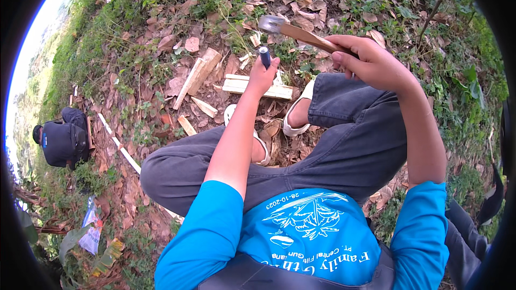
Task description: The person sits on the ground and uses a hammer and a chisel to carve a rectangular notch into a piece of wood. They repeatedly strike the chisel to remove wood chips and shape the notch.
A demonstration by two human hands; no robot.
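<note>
My right hand (371,60) is closed around the wooden handle of a hammer (306,36), raised at upper right of centre. Its grey metal head points left, above and slightly right of my left hand. My left hand (262,78) grips a chisel (264,58) by its dark blue handle, with the pale round end facing up. The chisel's lower part is hidden by my hand. A pale split wood piece (258,87) lies on the leaves between my feet and my left hand; whether the chisel touches it I cannot tell.
Wood blocks (199,75) and offcuts (204,107) lie left of my feet among dry leaves. A long pale stick (121,147) runs left of my knee. Farther left are a black bag (63,142) and a plastic packet (91,228). Dark trousers (465,241) show at lower right.
</note>
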